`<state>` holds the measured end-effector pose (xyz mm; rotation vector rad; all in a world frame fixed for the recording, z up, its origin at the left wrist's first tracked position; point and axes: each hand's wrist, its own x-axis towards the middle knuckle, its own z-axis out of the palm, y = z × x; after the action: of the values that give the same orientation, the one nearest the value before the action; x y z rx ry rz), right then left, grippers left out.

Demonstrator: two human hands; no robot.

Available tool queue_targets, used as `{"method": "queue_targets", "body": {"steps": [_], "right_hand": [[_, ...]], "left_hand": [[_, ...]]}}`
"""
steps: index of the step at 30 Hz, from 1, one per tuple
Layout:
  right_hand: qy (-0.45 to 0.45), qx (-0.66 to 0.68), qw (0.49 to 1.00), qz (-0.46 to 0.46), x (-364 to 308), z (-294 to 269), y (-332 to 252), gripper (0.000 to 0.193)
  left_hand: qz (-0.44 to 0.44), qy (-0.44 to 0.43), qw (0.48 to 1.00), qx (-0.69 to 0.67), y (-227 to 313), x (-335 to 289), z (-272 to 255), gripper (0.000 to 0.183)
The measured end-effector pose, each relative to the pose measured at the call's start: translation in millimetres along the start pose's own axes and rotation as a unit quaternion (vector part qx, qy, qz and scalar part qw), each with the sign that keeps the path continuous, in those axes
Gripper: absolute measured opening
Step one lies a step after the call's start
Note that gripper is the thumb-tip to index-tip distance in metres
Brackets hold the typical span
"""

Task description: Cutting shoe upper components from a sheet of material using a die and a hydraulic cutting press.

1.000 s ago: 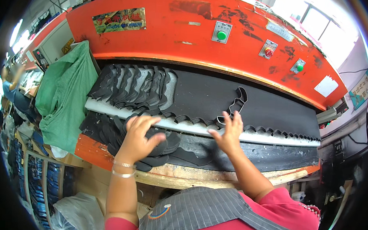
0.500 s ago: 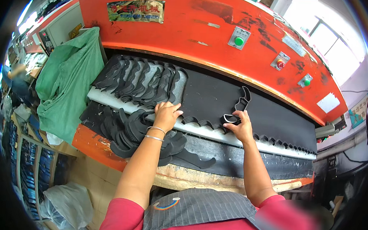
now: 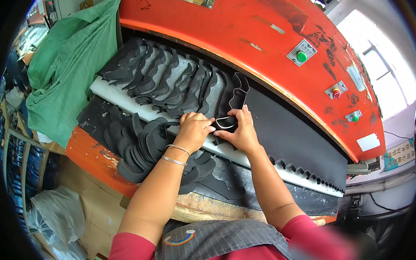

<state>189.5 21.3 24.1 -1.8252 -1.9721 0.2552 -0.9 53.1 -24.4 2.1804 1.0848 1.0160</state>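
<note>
A metal cutting die (image 3: pixel 238 98), a narrow wavy-sided outline, stands on the black foam sheet (image 3: pixel 281 125) beside the cut rows. My right hand (image 3: pixel 243 131) is closed on its near end, thumb and fingers around the rim. From the other side, the thumb and forefinger of my left hand (image 3: pixel 194 131) pinch at the same end's left edge; the exact contact is partly hidden. Left of the die lie rows of cut wavy black foam pieces (image 3: pixel 166 76), with grey strips between them. Nearer me, a heap of curved black foam pieces (image 3: pixel 143 144) reaches to my left forearm.
A white board edge (image 3: pixel 122 99) runs beneath the sheet. Behind it rises the orange press (image 3: pixel 261 45) with green buttons (image 3: pixel 301 56) and a red button (image 3: pixel 336 93). Green cloth (image 3: pixel 70 70) hangs at the left, above a rack (image 3: pixel 25 169) and plastic bags (image 3: pixel 60 216).
My right hand has brought the die leftward across the sheet, up to the cut rows and my left hand. My left hand has come against the die. The view has shifted.
</note>
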Motion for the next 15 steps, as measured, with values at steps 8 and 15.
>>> {"method": "queue_targets", "body": {"steps": [8, 15], "right_hand": [[0.029, -0.028, 0.999, -0.035, 10, 12, 3, 0.067], [0.038, -0.054, 0.997, -0.050, 17, 5, 3, 0.066]], "left_hand": [[0.006, 0.012, 1.000, -0.005, -5, 7, 3, 0.022], [0.012, 0.026, 1.000, 0.009, 7, 16, -3, 0.017]]}}
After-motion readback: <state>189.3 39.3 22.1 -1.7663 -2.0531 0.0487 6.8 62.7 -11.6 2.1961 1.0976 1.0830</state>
